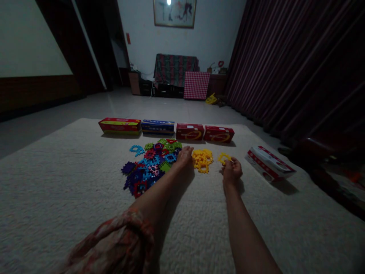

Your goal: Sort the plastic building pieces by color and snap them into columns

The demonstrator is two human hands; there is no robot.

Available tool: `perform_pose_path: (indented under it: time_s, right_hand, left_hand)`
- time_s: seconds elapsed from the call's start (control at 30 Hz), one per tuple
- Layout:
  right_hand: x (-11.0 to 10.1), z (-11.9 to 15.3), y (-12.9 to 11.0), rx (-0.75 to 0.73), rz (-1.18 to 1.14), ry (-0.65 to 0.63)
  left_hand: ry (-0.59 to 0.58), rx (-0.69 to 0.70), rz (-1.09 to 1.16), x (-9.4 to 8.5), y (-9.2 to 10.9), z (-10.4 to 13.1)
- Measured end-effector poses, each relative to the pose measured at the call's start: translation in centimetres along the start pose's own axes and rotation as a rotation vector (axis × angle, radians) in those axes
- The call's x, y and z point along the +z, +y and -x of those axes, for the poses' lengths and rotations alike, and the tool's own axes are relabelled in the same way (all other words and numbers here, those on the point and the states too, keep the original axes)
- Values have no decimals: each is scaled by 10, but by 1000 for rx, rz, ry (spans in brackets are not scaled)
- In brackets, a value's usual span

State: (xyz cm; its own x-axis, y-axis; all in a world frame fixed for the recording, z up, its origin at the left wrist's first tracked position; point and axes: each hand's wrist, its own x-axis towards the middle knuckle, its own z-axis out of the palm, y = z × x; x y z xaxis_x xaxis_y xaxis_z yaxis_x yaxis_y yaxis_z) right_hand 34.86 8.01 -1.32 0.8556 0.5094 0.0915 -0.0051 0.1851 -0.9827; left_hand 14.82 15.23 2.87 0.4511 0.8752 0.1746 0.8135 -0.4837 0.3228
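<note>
My right hand (233,169) pinches a yellow toothed plastic building piece (224,157) with an open middle, a little above the mat. To its left lies a small heap of yellow toothed pieces (203,160). Between that heap and a larger mixed pile of toothed pieces (154,161) is my left hand (185,155), fingers stretched forward at the pile's right edge; I see nothing in it. Blue, purple, red, pink and green pieces overlap in the pile, and my left forearm hides part of it. One light blue piece (137,150) sits at the pile's upper left.
Behind the pieces stand a red and yellow box (121,126), a blue box (158,127) and two red boxes (189,132). A white and red box (269,163) is at the right. Everything rests on a pale quilted mat (71,171).
</note>
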Motion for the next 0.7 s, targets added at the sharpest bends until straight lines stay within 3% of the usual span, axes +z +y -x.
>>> perform_pose_path:
  time_s: [0.17,0.57,0.7]
  right_hand:
    - [3,2,13,13,1,-82]
    - [8,6,23,-26,-8,-178]
    - [10,8,20,-50,36,-188]
  left_hand:
    - [-44,-64,-146,22,-11,-7]
    - [-19,-193,-240,4,-58,9]
    - [64,-235,-8,11,-49,-11]
